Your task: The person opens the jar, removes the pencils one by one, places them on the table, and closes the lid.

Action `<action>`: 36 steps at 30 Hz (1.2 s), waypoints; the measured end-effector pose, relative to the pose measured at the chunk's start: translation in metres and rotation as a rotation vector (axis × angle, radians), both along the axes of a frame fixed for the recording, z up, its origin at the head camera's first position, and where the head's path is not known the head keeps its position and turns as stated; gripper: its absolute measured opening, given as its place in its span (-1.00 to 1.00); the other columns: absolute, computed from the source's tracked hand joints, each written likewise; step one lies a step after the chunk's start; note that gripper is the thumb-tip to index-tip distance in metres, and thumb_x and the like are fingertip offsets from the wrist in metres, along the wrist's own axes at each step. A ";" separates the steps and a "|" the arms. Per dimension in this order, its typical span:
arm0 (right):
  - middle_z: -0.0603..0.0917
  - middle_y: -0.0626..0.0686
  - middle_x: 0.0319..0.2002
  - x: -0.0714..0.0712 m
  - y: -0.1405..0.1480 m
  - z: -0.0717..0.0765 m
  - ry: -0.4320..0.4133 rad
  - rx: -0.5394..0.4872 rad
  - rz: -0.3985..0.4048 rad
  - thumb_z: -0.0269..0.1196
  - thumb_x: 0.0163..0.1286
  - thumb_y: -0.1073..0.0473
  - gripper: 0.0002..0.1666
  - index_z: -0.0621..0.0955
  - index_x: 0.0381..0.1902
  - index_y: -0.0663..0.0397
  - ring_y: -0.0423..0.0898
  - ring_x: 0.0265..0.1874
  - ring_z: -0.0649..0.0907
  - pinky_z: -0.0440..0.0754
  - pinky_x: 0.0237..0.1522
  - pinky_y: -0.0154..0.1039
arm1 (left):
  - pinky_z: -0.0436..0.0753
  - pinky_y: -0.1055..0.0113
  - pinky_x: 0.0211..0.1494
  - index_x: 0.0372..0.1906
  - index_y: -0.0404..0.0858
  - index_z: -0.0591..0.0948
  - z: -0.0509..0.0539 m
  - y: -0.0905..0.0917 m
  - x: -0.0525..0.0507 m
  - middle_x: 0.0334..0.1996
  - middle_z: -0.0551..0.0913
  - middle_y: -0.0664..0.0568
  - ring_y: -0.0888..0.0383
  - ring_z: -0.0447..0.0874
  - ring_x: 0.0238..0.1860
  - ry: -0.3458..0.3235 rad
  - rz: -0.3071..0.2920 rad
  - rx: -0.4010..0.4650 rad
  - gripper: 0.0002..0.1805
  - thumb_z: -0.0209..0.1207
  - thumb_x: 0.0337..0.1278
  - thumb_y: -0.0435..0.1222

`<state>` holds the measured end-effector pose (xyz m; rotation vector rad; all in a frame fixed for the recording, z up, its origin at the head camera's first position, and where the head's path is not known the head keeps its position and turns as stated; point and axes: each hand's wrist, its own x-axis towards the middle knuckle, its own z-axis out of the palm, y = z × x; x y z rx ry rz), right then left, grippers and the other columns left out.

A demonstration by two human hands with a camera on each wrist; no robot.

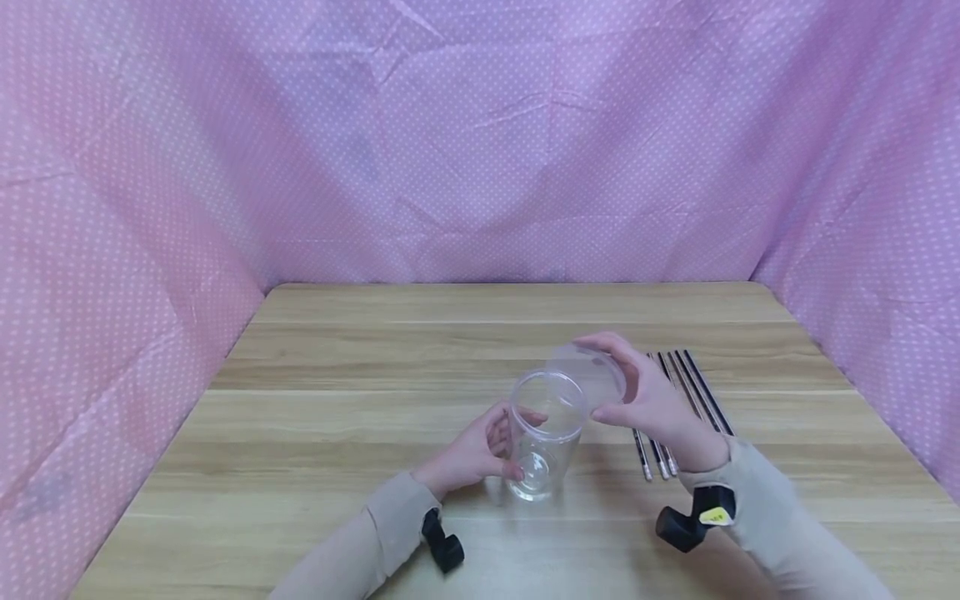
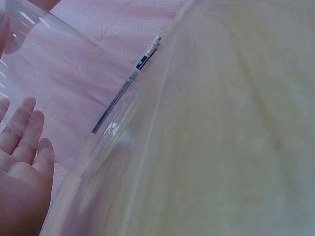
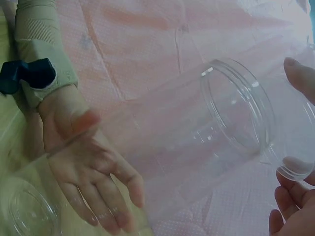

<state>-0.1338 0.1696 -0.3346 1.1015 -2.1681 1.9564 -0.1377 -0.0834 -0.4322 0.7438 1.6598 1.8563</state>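
Observation:
A clear, tall plastic jar [image 1: 546, 467] stands open-topped on the table, tilted slightly. My left hand [image 1: 476, 446] holds it from the left, thumb on the near side and fingers around the far side. My right hand [image 1: 656, 404] pinches a round clear lid [image 1: 592, 375] by its edge, beside and just behind the jar's mouth. In the right wrist view, the lid [image 3: 307, 105] is apart from the ringed rim of the jar [image 3: 172, 142]. The left wrist view shows the jar [image 2: 64, 64] side-on, with the left hand's fingers [image 2: 22, 128] against it.
Several dark pencils [image 1: 705, 387] with pale ends lie side by side on the wooden table [image 1: 337, 425], partly under the right hand and forearm. Pink dotted cloth [image 1: 465, 167] hangs behind the table and along both sides.

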 end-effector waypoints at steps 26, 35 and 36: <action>0.39 0.17 0.20 0.001 -0.021 0.007 0.123 0.330 0.065 0.47 -0.08 0.33 -0.09 0.34 0.26 0.23 -0.22 0.17 0.40 0.45 0.17 -0.25 | 0.18 0.07 0.48 0.33 -0.29 0.18 0.006 0.002 0.004 0.37 0.29 -0.19 -0.09 0.18 0.42 -0.006 0.047 -0.098 -0.13 0.34 -0.16 -0.52; 0.44 0.12 0.21 -0.009 -0.017 0.023 0.218 0.505 0.127 0.48 -0.07 0.12 -0.09 0.38 0.27 0.14 -0.05 0.17 0.45 0.49 0.14 -0.02 | 0.17 0.07 0.48 0.33 -0.27 0.20 0.003 0.001 0.002 0.36 0.30 -0.16 -0.08 0.18 0.42 -0.013 0.055 -0.093 -0.11 0.36 -0.20 -0.50; 0.43 0.12 0.22 -0.010 -0.016 0.024 0.223 0.517 0.142 0.48 -0.07 0.12 -0.08 0.38 0.27 0.13 -0.05 0.17 0.45 0.50 0.14 -0.03 | 0.17 0.07 0.48 0.33 -0.27 0.20 0.003 0.001 0.002 0.36 0.30 -0.16 -0.08 0.17 0.42 -0.015 0.051 -0.094 -0.11 0.36 -0.20 -0.50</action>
